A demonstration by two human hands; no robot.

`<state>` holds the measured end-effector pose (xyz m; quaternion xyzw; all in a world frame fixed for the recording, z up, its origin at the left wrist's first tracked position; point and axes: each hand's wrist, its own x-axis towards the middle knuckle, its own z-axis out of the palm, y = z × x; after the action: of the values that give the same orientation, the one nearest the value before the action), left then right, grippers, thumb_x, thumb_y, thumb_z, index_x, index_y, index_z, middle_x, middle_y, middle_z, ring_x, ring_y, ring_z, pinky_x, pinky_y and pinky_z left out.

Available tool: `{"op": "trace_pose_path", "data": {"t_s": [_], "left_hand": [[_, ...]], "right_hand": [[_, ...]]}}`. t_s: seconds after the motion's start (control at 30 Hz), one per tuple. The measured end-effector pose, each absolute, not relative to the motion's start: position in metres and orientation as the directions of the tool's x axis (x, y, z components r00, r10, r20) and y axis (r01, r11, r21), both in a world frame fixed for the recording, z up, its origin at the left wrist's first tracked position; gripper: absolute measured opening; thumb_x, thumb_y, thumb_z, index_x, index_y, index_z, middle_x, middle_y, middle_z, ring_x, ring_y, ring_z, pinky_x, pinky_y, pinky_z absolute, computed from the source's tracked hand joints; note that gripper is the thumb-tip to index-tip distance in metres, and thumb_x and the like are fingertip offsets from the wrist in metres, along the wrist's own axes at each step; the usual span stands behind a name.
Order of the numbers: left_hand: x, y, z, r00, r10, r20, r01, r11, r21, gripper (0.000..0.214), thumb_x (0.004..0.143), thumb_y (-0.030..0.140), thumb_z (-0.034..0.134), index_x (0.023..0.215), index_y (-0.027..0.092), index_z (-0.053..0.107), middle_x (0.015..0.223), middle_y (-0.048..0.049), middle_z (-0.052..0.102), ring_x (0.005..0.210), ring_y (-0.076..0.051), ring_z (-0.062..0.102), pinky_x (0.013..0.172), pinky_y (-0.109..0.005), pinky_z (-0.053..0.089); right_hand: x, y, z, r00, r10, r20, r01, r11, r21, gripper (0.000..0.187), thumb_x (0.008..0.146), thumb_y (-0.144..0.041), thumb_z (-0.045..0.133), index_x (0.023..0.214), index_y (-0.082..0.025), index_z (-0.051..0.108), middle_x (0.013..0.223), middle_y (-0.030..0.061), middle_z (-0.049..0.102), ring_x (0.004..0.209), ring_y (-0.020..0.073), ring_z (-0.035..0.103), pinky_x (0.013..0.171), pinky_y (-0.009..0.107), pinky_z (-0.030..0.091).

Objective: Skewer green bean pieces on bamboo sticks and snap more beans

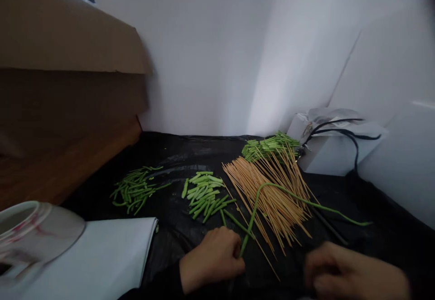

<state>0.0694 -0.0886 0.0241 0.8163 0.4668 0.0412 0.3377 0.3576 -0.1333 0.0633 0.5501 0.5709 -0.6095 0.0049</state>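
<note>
My left hand (217, 259) is closed around one end of a long green bean (254, 209). The bean rises from the fist, bends and trails rightward across a spread of thin wooden skewers (268, 195). At the lower right, my right hand (353, 270) has its fingers curled in and is blurred; whatever it may hold is hidden. Cut bean pieces (205, 193) lie in a loose pile just beyond my left hand. Further left is a pile of thinner bean pieces (134, 189). More cut beans (268, 147) are heaped behind the skewers.
Black plastic sheeting (190, 148) covers the work surface. At the lower left, a whitish bucket (44, 232) stands on a white folded sheet (102, 254). A cardboard box (68, 32) looms at upper left. A white box with black straps (333, 150) sits at the right by the wall.
</note>
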Motion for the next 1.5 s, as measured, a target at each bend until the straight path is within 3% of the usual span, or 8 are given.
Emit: {"op": "trace_pose_path", "data": {"t_s": [0.13, 0.2, 0.3, 0.4, 0.53, 0.97, 1.17, 1.5], "left_hand": [[0.053, -0.055, 0.040, 0.592, 0.719, -0.364, 0.495, 0.032, 0.868, 0.012, 0.067, 0.029, 0.062, 0.065, 0.017, 0.063, 0.054, 0.0043, 0.052, 0.047, -0.009, 0.042, 0.044, -0.021, 0.027], [0.044, -0.031, 0.046, 0.597, 0.716, -0.363, 0.270, 0.247, 0.931, 0.017, 0.068, 0.029, 0.066, 0.062, 0.015, 0.059, 0.048, 0.0065, 0.044, 0.041, -0.005, 0.033, 0.040, -0.018, 0.023], [0.034, -0.001, 0.043, 0.590, 0.743, -0.316, -0.113, 0.463, 0.879, 0.023, 0.066, 0.028, 0.073, 0.061, 0.013, 0.057, 0.047, 0.0080, 0.040, 0.039, -0.002, 0.024, 0.037, -0.015, 0.014], [0.032, 0.015, 0.028, 0.580, 0.757, -0.299, -0.248, 0.514, 0.821, 0.025, 0.064, 0.027, 0.078, 0.066, 0.010, 0.061, 0.053, 0.0056, 0.047, 0.040, 0.000, 0.026, 0.037, -0.013, 0.014], [0.036, 0.014, 0.010, 0.561, 0.762, -0.323, -0.210, 0.509, 0.835, 0.026, 0.069, 0.033, 0.078, 0.075, 0.009, 0.067, 0.062, 0.0006, 0.057, 0.043, 0.000, 0.035, 0.039, -0.013, 0.021], [0.031, 0.003, 0.008, 0.601, 0.736, -0.310, -0.084, 0.444, 0.892, 0.033, 0.078, 0.041, 0.069, 0.087, 0.010, 0.073, 0.071, -0.0043, 0.062, 0.044, -0.002, 0.038, 0.038, -0.016, 0.019], [0.030, 0.001, 0.009, 0.651, 0.707, -0.277, 0.012, 0.355, 0.935, 0.033, 0.078, 0.041, 0.069, 0.090, 0.010, 0.074, 0.084, -0.0100, 0.070, 0.045, -0.003, 0.042, 0.039, -0.018, 0.020], [0.037, -0.001, 0.005, 0.560, 0.773, -0.299, -0.060, 0.397, 0.916, 0.027, 0.072, 0.037, 0.076, 0.082, 0.011, 0.076, 0.066, -0.0008, 0.058, 0.050, -0.003, 0.038, 0.045, -0.016, 0.027]], "right_hand": [[0.311, -0.059, 0.036, -0.609, 0.569, -0.553, 0.474, -0.298, -0.829, 0.046, 0.079, -0.060, 0.057, 0.091, -0.016, 0.060, 0.068, 0.0009, 0.063, 0.039, 0.0084, 0.053, 0.033, 0.018, 0.037], [0.282, -0.026, 0.028, -0.667, 0.626, -0.404, 0.265, -0.307, -0.914, 0.051, 0.080, -0.063, 0.053, 0.099, -0.016, 0.059, 0.064, 0.0002, 0.063, 0.037, 0.0085, 0.051, 0.031, 0.018, 0.032], [0.243, 0.011, 0.019, -0.526, 0.838, -0.143, -0.175, -0.272, -0.946, 0.042, 0.077, -0.055, 0.063, 0.093, -0.016, 0.060, 0.055, -0.0059, 0.054, 0.033, 0.0036, 0.037, 0.031, 0.016, 0.022], [0.222, 0.032, 0.007, -0.431, 0.899, -0.083, -0.319, -0.238, -0.917, 0.037, 0.068, -0.050, 0.073, 0.076, -0.018, 0.056, 0.052, -0.0085, 0.047, 0.036, 0.0028, 0.033, 0.034, 0.016, 0.019], [0.221, 0.040, -0.011, -0.364, 0.929, -0.074, -0.360, -0.214, -0.908, 0.038, 0.067, -0.048, 0.074, 0.064, -0.018, 0.052, 0.054, -0.0059, 0.050, 0.039, 0.0038, 0.038, 0.036, 0.017, 0.024], [0.237, 0.031, -0.003, -0.143, 0.990, 0.014, -0.302, -0.030, -0.953, 0.027, 0.071, -0.043, 0.072, 0.069, -0.019, 0.059, 0.056, -0.0025, 0.057, 0.040, 0.0063, 0.044, 0.036, 0.018, 0.030], [0.237, 0.020, 0.002, -0.246, 0.969, 0.032, -0.343, -0.056, -0.938, 0.028, 0.074, -0.044, 0.070, 0.079, -0.017, 0.062, 0.058, -0.0024, 0.060, 0.041, 0.0061, 0.048, 0.036, 0.016, 0.032], [0.233, 0.012, -0.001, -0.332, 0.942, 0.046, -0.230, -0.034, -0.973, 0.027, 0.076, -0.041, 0.069, 0.083, -0.016, 0.062, 0.058, -0.0026, 0.062, 0.041, 0.0064, 0.052, 0.036, 0.016, 0.036]]}}
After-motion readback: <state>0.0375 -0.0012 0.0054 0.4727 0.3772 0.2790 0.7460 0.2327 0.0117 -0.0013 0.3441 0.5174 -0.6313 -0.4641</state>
